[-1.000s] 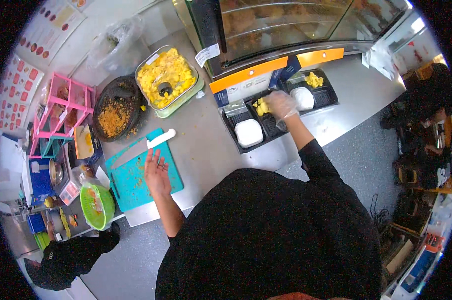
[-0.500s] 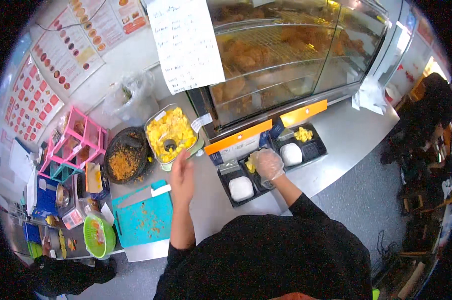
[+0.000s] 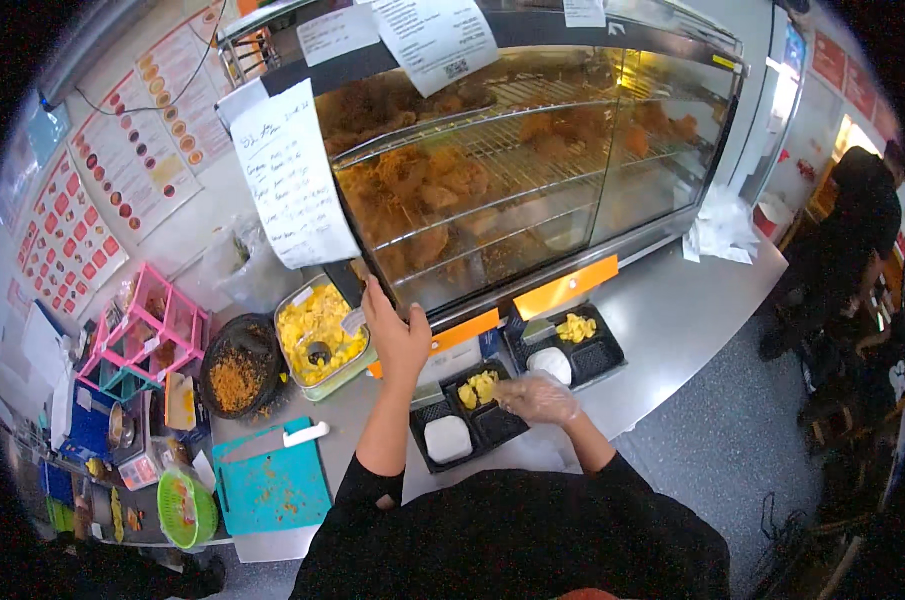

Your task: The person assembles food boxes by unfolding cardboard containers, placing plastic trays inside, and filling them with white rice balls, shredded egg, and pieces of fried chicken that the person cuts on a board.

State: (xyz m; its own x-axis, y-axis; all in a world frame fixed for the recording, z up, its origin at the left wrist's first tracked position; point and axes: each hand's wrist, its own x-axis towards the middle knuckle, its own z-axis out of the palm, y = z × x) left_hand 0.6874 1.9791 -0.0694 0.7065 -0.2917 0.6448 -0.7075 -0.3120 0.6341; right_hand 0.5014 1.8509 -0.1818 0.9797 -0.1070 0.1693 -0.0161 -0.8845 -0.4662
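Note:
My bare left hand (image 3: 397, 335) is raised against the left front edge of the glass display case (image 3: 493, 190), thumb apart and fingers stretched up. Whether its fingertips grip the frame is hard to see. My right hand (image 3: 541, 399), in a clear plastic glove, hovers at the right side of the nearer black meal box (image 3: 498, 428). Its fingers reach out toward the yellow food chunks (image 3: 478, 390), with nothing visible in them. A white rice block (image 3: 448, 439) sits in the same box. Behind my right hand lies a second black box (image 3: 600, 352) with rice (image 3: 550, 367) and yellow chunks (image 3: 576, 328).
Left of my hands stand a tray of yellow chunks (image 3: 308, 325) and a stone mortar (image 3: 263, 350) with brown crumbs. A knife (image 3: 306, 434) lies on a turquoise board (image 3: 303, 485), beside a green basket (image 3: 201, 515). Fried food fills the case. Another person (image 3: 848, 230) is at far right.
My left hand has moved up from beside the yellow tray to the case's edge. My right hand has drawn back from the nearer box's yellow chunks. The whole view has shifted.

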